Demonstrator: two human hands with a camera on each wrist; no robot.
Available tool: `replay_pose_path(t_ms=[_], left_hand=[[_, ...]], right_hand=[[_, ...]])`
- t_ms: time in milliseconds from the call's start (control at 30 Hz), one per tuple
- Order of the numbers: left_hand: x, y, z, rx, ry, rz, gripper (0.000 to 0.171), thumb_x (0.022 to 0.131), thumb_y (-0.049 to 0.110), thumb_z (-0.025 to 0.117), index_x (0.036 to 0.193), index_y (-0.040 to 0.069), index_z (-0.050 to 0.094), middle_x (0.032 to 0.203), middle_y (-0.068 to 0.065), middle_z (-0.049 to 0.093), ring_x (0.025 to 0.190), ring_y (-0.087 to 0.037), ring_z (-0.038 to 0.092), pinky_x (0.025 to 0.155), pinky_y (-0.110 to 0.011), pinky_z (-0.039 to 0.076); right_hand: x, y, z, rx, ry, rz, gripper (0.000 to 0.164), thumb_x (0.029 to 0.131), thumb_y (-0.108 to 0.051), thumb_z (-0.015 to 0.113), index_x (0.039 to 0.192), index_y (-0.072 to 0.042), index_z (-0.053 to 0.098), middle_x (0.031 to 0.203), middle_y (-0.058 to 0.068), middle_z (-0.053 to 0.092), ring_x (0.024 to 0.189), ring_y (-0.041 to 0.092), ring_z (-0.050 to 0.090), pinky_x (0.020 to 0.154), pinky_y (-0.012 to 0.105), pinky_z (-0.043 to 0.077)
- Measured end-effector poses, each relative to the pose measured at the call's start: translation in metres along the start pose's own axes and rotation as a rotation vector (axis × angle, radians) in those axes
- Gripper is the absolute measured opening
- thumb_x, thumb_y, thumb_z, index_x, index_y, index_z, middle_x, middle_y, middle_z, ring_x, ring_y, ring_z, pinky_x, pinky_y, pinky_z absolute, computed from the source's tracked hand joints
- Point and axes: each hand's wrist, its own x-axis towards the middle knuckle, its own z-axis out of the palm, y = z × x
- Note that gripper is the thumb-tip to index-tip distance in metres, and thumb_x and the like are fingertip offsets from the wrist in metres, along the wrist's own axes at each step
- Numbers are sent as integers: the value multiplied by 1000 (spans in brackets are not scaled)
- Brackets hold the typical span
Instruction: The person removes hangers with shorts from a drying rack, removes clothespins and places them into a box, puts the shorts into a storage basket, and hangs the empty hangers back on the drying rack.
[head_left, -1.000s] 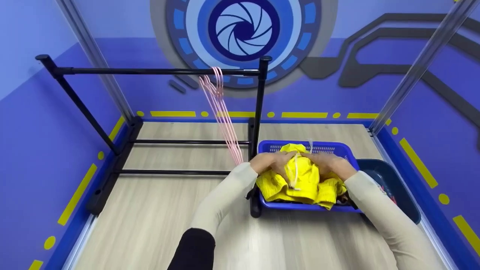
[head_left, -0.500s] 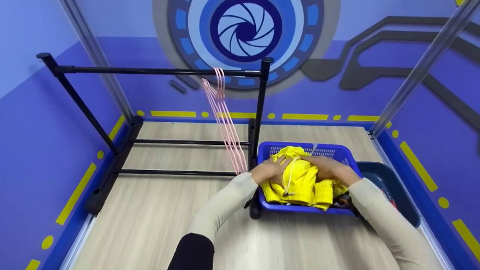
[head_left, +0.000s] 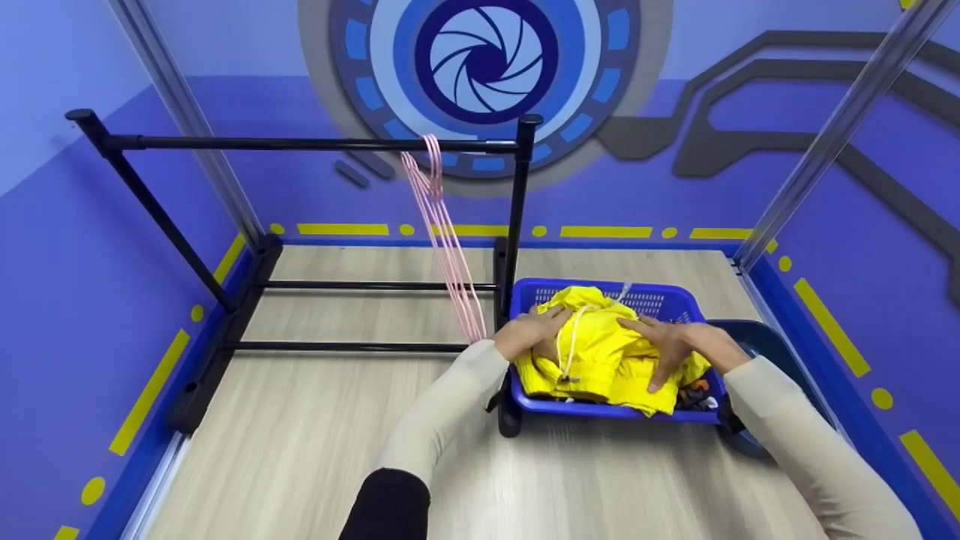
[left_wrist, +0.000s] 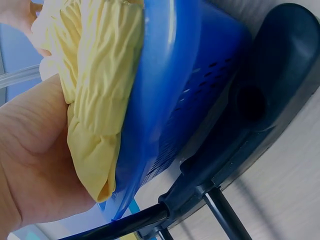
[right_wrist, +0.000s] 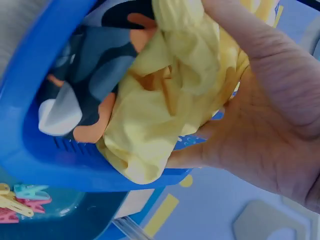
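A crumpled yellow garment [head_left: 600, 337] with a white drawstring [head_left: 574, 345] lies heaped in a blue perforated basket [head_left: 585, 409]. My left hand [head_left: 529, 334] holds its left side, palm against the gathered cloth in the left wrist view, most fingers hidden behind it. On the other side my right hand [head_left: 679, 341] holds the cloth, thumb toward the front and fingers spread behind. The right wrist view shows a dark cloth patterned in blue, orange and white [right_wrist: 105, 65] beneath the yellow garment.
A black clothes rack [head_left: 300, 142] stands left of the basket, its foot close by. Several pink hangers [head_left: 450, 262] hang at its right end. Right of the basket is a dark teal basin [head_left: 750, 442] with several coloured clothespins [right_wrist: 30, 197].
My hands have moved apart, the right hand further right with its thumb showing in front. The yellow garment has spread wider and lower, and more patterned cloth shows at the basket's right.
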Motion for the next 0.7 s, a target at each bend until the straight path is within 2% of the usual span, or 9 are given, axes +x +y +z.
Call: replay_pose_path(t_ms=[67,100,167,267,500,600,700], left_hand=[[1,0,-1,59,-7,7,68,107,45,46,165,24,17,173,-2,15,158,-41,11,129,-51,16],[2,0,-1,113,-12,36,75,104,42,54,165,22,15,173,0,15,158,-42,11,129,-51,16],[4,0,-1,110,-21,30,91,97,44,68,166,22,12,173,0,12,158,-44,9,128,-52,17],[9,0,-1,112,-37,10,104,90,45,76,166,23,8,174,1,8,158,-45,8,128,-53,17],[15,4,-2,105,-59,-10,106,89,45,77,166,24,6,174,1,6,159,-43,5,128,-54,16],[16,6,-1,124,-59,-19,108,89,48,76,166,24,5,174,1,5,159,-42,7,127,-55,19],[18,7,0,139,-66,-48,110,88,51,76,166,29,1,174,6,2,160,-37,7,126,-55,25]], right_hand=[[4,2,-2,23,11,-13,129,72,-48,89,165,-25,3,170,26,-1,151,59,7,113,80,15],[7,3,-2,34,21,-13,127,74,-44,89,165,-26,4,170,24,1,152,57,8,114,79,16],[13,4,0,42,34,-12,121,78,-35,88,166,-27,5,170,23,6,154,54,10,117,76,16],[21,7,6,25,63,-35,117,81,-29,86,166,-26,5,169,25,12,153,53,16,118,74,17],[34,17,10,-12,112,-120,108,86,-18,81,165,-18,9,166,28,22,150,53,22,119,71,21],[38,21,9,6,108,-129,105,87,-11,79,165,-18,9,166,27,24,150,53,23,118,71,21],[39,23,10,37,113,-119,104,88,-8,77,165,-22,9,167,25,22,151,53,23,118,72,21]])
